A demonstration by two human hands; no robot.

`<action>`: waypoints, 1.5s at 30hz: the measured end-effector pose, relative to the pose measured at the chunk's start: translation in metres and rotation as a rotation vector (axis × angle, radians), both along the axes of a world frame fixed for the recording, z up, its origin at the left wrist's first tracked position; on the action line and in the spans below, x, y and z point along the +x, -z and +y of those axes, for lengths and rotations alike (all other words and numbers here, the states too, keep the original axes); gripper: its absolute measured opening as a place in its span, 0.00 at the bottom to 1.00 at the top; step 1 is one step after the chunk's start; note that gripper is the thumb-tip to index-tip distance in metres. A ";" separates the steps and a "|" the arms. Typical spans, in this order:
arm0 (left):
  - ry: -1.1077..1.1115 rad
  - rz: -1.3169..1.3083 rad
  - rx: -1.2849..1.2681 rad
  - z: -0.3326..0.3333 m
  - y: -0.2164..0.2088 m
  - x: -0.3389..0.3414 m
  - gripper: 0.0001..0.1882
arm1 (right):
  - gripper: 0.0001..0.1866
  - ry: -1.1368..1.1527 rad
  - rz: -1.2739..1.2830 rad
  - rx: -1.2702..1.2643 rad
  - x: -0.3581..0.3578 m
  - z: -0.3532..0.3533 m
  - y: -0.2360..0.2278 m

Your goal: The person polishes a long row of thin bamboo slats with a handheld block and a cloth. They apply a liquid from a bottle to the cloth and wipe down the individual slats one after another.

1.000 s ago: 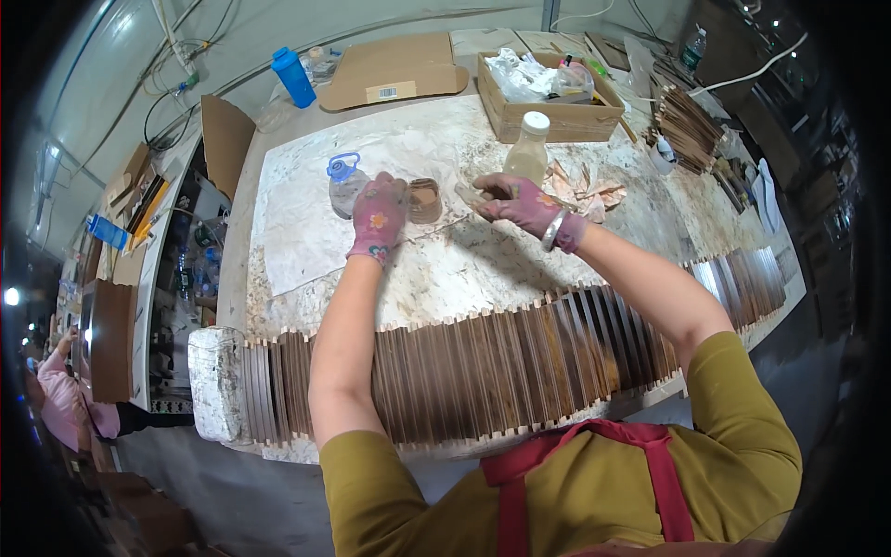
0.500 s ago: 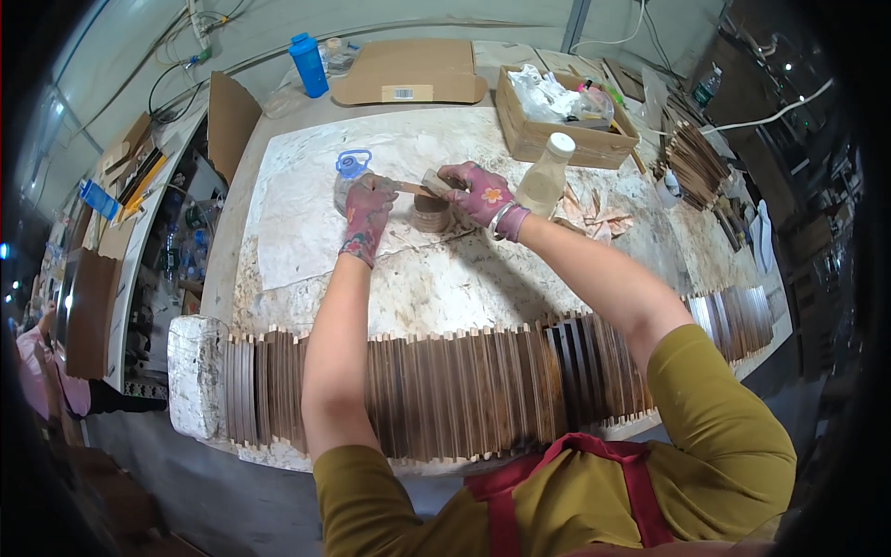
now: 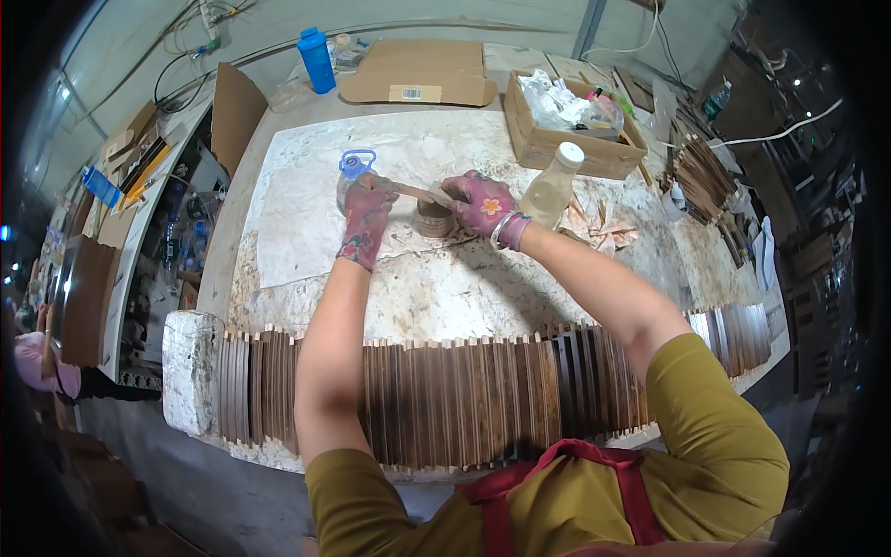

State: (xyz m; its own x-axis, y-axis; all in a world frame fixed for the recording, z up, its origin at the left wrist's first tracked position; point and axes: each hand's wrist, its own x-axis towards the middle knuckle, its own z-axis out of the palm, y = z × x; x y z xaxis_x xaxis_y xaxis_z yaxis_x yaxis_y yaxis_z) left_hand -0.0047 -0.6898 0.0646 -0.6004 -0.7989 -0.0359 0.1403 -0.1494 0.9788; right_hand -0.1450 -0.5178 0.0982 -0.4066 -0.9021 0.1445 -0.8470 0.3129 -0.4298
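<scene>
Both my hands wear pink flowered gloves and meet over the middle of the worktable. My left hand (image 3: 368,206) is closed on one end of a thin brown wooden strip (image 3: 411,191), which slants toward my right hand. In my right hand (image 3: 481,201) the fingers pinch a small pale flat piece (image 3: 440,196) against the strip's other end; its kind is unclear. Right below the strip stands a small round brown container (image 3: 433,222). Behind my left hand, a clear vessel with a blue handled lid (image 3: 355,165) is partly hidden. A bottle (image 3: 554,186) with a white cap stands beyond my right hand.
A long row of dark wooden slats (image 3: 464,404) lines the near edge, with a white block (image 3: 190,371) at its left end. Farther back are a blue shaker bottle (image 3: 316,63), flat cardboard (image 3: 418,65) and a filled carton (image 3: 575,153). Crumpled paper (image 3: 601,223) lies right.
My right hand has shifted slightly, and the pale piece shows less between its fingers. The left hand keeps its hold on the strip. The whole view has moved a little.
</scene>
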 end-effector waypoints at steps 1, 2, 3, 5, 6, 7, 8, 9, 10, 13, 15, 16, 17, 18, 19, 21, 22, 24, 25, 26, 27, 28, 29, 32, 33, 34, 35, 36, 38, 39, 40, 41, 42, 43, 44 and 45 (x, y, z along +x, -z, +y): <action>-0.006 -0.049 -0.035 -0.003 -0.002 0.004 0.03 | 0.15 0.005 -0.034 -0.025 0.000 0.002 0.002; -0.012 -0.096 -0.070 -0.006 -0.003 0.007 0.04 | 0.16 0.011 -0.066 -0.051 -0.001 0.004 0.002; -0.034 -0.021 -0.065 -0.006 -0.002 0.010 0.03 | 0.16 0.016 -0.097 -0.077 0.000 0.005 0.004; -0.065 -0.005 -0.021 -0.002 -0.006 0.008 0.06 | 0.17 0.026 -0.559 -0.122 -0.007 0.000 0.013; -0.078 0.005 0.000 0.000 -0.009 0.007 0.09 | 0.18 0.031 -0.789 -0.146 -0.010 -0.001 0.016; -0.085 0.081 0.049 0.001 -0.006 0.005 0.09 | 0.19 0.037 -0.958 -0.235 -0.012 0.001 0.021; -0.101 0.155 0.097 0.002 0.000 0.008 0.09 | 0.19 0.048 -1.215 -0.213 -0.007 0.002 0.015; -0.116 0.228 0.146 0.003 0.005 0.011 0.09 | 0.19 0.059 -1.471 -0.186 -0.003 0.003 0.009; -0.146 0.229 0.137 0.005 0.011 0.015 0.08 | 0.18 0.070 -1.726 -0.154 0.000 0.004 0.003; -0.136 0.216 0.125 0.020 0.028 0.018 0.09 | 0.19 0.287 -1.887 -0.241 -0.004 0.007 0.009; -0.146 0.158 0.146 0.031 0.033 0.019 0.10 | 0.19 0.330 -1.962 -0.268 -0.003 0.008 0.012; -0.151 0.129 0.157 0.034 0.035 0.018 0.10 | 0.19 0.323 -2.025 -0.283 -0.003 0.008 0.013; -0.078 0.198 0.242 0.031 0.039 0.017 0.10 | 0.19 0.315 -2.088 -0.300 -0.001 0.008 0.011; -0.071 0.242 0.270 0.032 0.044 0.015 0.10 | 0.19 0.318 -2.111 -0.340 -0.002 0.008 0.017; -0.063 0.287 0.299 0.035 0.050 0.011 0.10 | 0.19 0.322 -2.133 -0.380 -0.004 0.006 0.025; -0.059 0.251 0.335 0.047 0.043 0.012 0.09 | 0.19 0.346 -2.181 -0.424 0.004 0.002 0.020; 0.038 0.274 0.345 0.037 0.067 0.008 0.10 | 0.19 0.371 -2.201 -0.431 0.006 0.002 0.017; -0.161 0.299 0.391 0.065 0.048 -0.001 0.09 | 0.19 0.386 -2.223 -0.442 0.010 0.003 0.017; -0.170 0.314 0.373 0.057 0.060 -0.004 0.07 | 0.19 0.364 -2.225 -0.433 0.011 0.003 0.018; -0.145 0.300 0.378 0.056 0.057 -0.002 0.07 | 0.19 0.347 -2.224 -0.430 0.008 0.005 0.021; -0.112 0.290 0.386 0.057 0.050 -0.004 0.07 | 0.19 0.292 -2.297 -0.401 -0.003 0.008 0.032; -0.079 0.281 0.394 0.058 0.045 -0.006 0.07 | 0.19 0.229 -2.332 -0.422 -0.013 0.009 0.042; -0.068 0.320 0.421 0.058 0.046 -0.002 0.07 | 0.18 0.160 -2.373 -0.431 -0.012 0.008 0.043; -0.045 0.371 0.525 0.053 0.066 -0.001 0.06 | 0.17 0.302 -2.333 -0.490 0.010 0.000 0.018; -0.122 0.354 0.425 0.080 0.040 -0.001 0.05 | 0.17 0.418 -2.281 -0.531 0.017 0.002 0.004; -0.117 0.334 0.426 0.079 0.044 -0.003 0.05 | 0.17 0.380 -2.253 -0.506 0.011 0.003 0.016; -0.117 0.322 0.418 0.076 0.044 -0.003 0.05 | 0.17 0.330 -2.222 -0.476 0.002 0.002 0.029; -0.118 0.314 0.414 0.070 0.048 -0.004 0.05 | 0.17 0.281 -2.186 -0.443 -0.003 0.001 0.035; -0.055 0.390 0.447 0.067 0.050 -0.002 0.05 | 0.17 0.278 -2.105 -0.453 -0.009 -0.001 0.047; -0.057 0.384 0.471 0.073 0.039 -0.002 0.05 | 0.17 0.282 -2.067 -0.459 -0.009 0.001 0.046; -0.058 0.378 0.495 0.079 0.033 -0.003 0.05 | 0.18 0.332 -2.155 -0.500 -0.009 0.001 0.045; -0.041 0.377 0.471 0.080 0.037 -0.002 0.06 | 0.18 0.378 -2.246 -0.534 -0.001 -0.002 0.034; -0.024 0.378 0.446 0.081 0.041 0.000 0.07 | 0.18 0.424 -2.335 -0.569 0.004 -0.003 0.026; -0.006 0.379 0.421 0.082 0.045 0.001 0.07 | 0.18 0.445 -2.350 -0.554 0.006 -0.004 0.022; 0.010 0.384 0.396 0.083 0.046 0.001 0.08 | 0.19 0.456 -2.303 -0.546 0.011 -0.001 0.015; -0.113 0.361 0.455 0.084 0.043 -0.001 0.08 | 0.19 0.465 -2.253 -0.539 0.016 0.004 0.006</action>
State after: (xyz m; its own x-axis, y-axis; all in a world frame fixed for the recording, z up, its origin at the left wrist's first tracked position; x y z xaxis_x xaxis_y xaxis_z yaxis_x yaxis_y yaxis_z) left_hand -0.0061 -0.6059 0.0213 -0.5507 -0.8106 -0.1990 0.4920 -0.5079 0.7071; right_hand -0.1285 -0.5142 0.0918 -0.2932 -0.7875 -0.5422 0.9421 -0.1414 -0.3040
